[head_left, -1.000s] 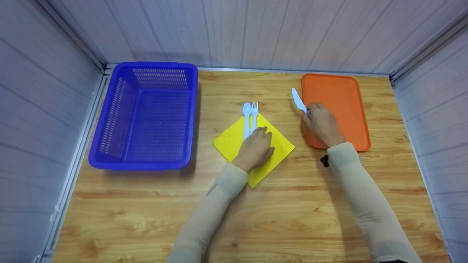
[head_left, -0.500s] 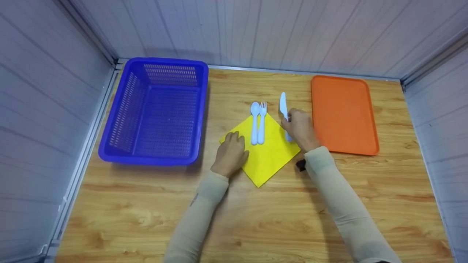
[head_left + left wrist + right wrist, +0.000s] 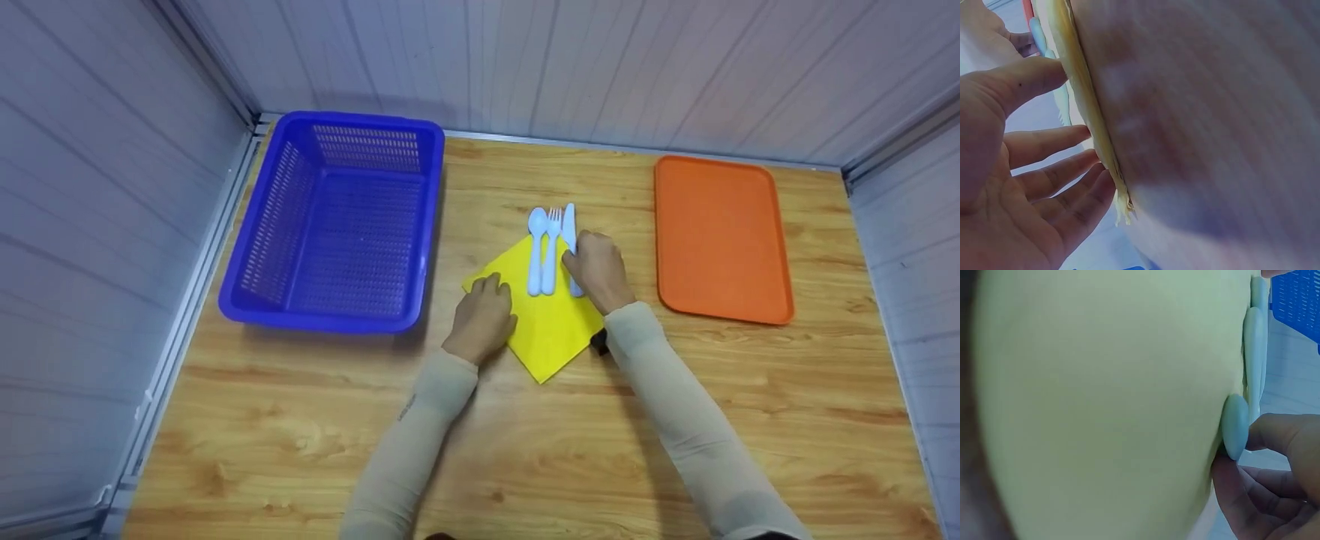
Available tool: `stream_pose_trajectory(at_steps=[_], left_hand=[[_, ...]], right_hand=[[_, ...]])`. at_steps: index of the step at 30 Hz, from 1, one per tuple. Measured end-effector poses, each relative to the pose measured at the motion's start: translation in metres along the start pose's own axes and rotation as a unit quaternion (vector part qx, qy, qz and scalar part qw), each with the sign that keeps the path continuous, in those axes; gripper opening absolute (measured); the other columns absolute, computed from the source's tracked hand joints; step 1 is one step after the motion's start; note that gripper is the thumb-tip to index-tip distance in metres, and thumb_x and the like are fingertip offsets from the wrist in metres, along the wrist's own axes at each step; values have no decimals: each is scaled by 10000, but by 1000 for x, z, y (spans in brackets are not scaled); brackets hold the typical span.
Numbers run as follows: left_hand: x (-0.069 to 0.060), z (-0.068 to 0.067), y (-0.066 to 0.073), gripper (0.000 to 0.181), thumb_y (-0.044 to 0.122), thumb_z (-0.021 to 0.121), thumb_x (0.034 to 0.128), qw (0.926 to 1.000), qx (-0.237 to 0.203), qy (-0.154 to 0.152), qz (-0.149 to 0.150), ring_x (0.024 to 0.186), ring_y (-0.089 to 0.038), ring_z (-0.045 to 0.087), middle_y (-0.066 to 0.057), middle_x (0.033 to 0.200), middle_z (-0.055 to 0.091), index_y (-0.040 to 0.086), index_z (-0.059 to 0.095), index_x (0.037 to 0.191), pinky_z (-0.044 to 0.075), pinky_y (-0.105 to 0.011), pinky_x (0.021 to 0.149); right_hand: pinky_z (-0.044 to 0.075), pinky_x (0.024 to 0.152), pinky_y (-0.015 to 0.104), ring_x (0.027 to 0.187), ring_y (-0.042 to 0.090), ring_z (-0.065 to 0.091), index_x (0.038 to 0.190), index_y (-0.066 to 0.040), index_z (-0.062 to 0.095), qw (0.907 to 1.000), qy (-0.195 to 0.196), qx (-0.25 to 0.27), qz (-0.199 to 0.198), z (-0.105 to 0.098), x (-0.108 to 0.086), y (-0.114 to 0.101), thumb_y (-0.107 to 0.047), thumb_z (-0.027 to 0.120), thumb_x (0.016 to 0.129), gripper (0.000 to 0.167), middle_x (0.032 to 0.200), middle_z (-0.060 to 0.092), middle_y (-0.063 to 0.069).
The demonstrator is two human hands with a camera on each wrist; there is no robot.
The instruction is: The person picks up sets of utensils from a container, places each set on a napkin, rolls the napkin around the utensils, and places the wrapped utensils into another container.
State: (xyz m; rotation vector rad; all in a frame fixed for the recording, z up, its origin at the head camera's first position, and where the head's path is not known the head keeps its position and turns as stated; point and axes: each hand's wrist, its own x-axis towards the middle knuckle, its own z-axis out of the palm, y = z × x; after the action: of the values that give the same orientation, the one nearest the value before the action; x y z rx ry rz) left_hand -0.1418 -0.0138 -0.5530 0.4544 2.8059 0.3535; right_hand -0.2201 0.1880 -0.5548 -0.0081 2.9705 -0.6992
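A yellow napkin [image 3: 546, 330] lies on the table like a diamond, a light-blue spoon [image 3: 535, 255] and fork [image 3: 551, 259] side by side on its upper part. Beside the fork, the right hand [image 3: 598, 271] pinches the light-blue knife [image 3: 569, 225]; its handle [image 3: 1235, 427] shows between thumb and fingers in the right wrist view. On the napkin's left corner rests the left hand [image 3: 482, 319], its fingertips touching the napkin edge [image 3: 1086, 101] in the left wrist view, fingers extended and holding nothing.
A blue basket [image 3: 322, 327] stands at the back left, near the wall. An orange tray [image 3: 721, 240] lies at the back right, to the right of the right hand. Pale panel walls border the wooden table [image 3: 525, 465] at the back and sides.
The right hand has carried the knife leftward from beside the tray to next to the fork. The left hand has moved off the napkin's middle to its left corner. The head view has shifted slightly.
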Motion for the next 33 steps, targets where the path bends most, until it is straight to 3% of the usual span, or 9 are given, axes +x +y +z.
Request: stream_pose_trajectory(at_steps=[11,19,33], left_hand=[[-2,2,0,508,236,635,971,9997,74,187,141,1328,-385,435,-242,1469,436,-58,543,1375,484,-452,998],[-2,2,0,517,242,626,979,9999,63,105,56,1345,-378,417,-238,1484,420,-53,526,1392,476,-456,1009],[-5,1,-1,514,226,634,975,9998,-123,120,78,1351,-369,420,-242,1483,427,-66,525,1384,464,-454,1026]], right_hand=[[418,506,276,585,183,495,776,8,636,9996,176,143,-151,4,-2,-2,-172,649,961,258,667,522,63],[439,518,290,597,196,535,850,26,674,9994,97,334,-76,3,-3,-3,-134,559,997,246,721,594,97],[524,616,323,711,221,622,1007,40,705,9976,-138,680,-43,-2,-9,0,-159,561,1003,246,888,686,147]])
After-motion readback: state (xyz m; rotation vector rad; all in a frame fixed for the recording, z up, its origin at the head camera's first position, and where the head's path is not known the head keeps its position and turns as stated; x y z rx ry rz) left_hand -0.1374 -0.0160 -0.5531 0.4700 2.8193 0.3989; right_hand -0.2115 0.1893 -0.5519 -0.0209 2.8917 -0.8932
